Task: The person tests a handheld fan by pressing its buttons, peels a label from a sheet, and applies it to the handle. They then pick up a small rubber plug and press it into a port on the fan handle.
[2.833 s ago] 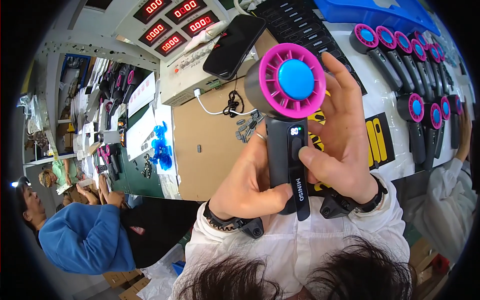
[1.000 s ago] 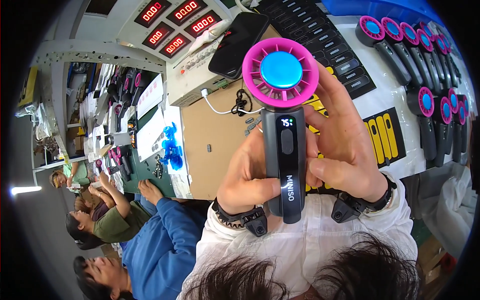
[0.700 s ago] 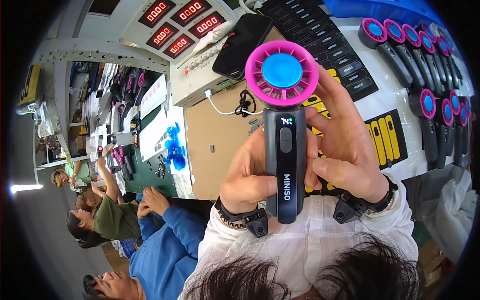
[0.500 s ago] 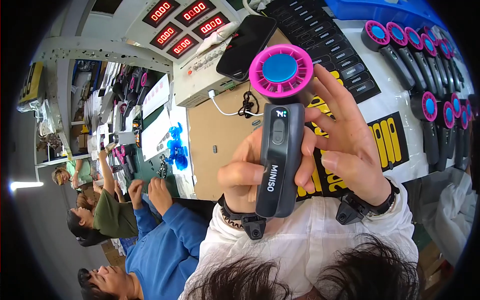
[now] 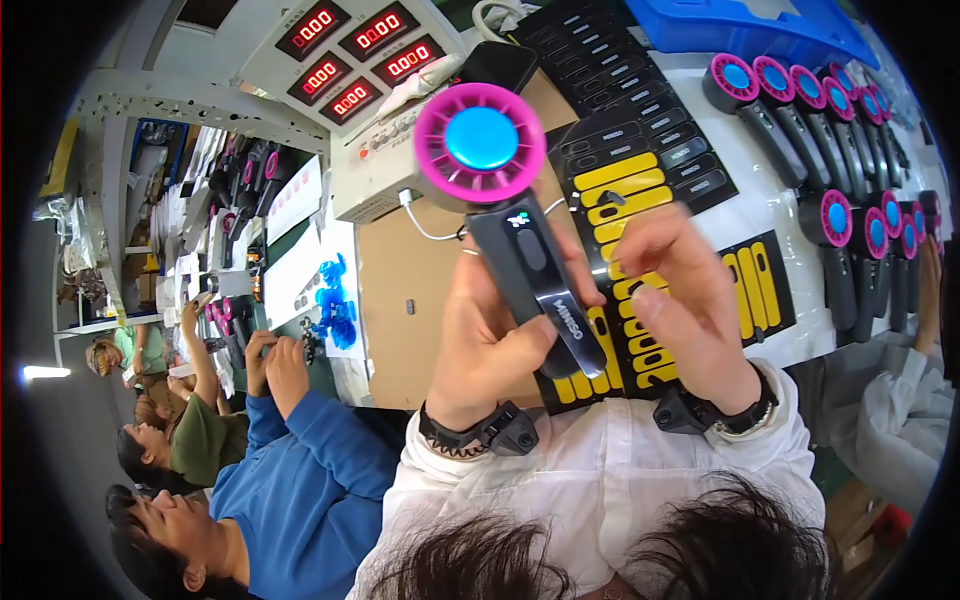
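A dark grey handheld fan (image 5: 535, 290) with a pink grille and a blue centre stands tilted in my left hand (image 5: 480, 335). The thumb presses on the lower front of the handle and the fingers wrap behind it. A small lit display shows near the top of the handle. My right hand (image 5: 690, 310) is just right of the handle, apart from it, fingers half bent and thumb separate, with nothing seen in it. Beneath that hand lies a black sheet with yellow oblong stickers (image 5: 640, 208), partly covered.
Several similar fans (image 5: 780, 115) lie at the right. A tester with red number displays (image 5: 365, 140) stands at the back left, a dark phone (image 5: 500, 68) beside it. A blue tray (image 5: 750, 30) is at the far right. At the left, a co-worker in blue (image 5: 310, 490) sits close.
My right hand has come away from the fan. The left hand has turned the fan so its head leans left, and its display now shows different lit marks.
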Tool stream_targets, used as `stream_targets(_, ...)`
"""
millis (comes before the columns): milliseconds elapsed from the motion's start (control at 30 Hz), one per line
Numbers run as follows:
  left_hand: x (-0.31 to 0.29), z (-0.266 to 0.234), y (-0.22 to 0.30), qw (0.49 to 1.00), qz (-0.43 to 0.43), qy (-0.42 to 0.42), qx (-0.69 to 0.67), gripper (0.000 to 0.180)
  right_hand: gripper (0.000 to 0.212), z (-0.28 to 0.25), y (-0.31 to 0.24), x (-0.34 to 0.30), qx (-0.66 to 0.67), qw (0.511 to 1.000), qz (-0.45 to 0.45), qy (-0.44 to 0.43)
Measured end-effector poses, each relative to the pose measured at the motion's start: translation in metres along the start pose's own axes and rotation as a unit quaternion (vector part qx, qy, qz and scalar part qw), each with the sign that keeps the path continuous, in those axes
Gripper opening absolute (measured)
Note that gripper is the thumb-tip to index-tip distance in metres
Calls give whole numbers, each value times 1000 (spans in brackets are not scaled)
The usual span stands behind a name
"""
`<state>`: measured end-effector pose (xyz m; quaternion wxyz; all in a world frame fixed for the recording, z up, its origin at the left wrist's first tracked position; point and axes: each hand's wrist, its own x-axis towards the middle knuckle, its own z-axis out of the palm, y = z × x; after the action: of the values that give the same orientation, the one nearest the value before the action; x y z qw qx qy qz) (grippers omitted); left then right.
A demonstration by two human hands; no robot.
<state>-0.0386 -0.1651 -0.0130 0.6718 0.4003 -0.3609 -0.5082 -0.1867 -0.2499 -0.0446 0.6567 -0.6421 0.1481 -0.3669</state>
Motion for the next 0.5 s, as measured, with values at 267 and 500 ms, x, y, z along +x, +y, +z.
stream_targets(267,7,-17,-14,999,-12,-9,41,49,12,6,2,-8,-29,982,150,-108)
stream_targets(500,16,-30,-44,996,-39,16,74,45,11,18,17,-10,279,907,311,52)
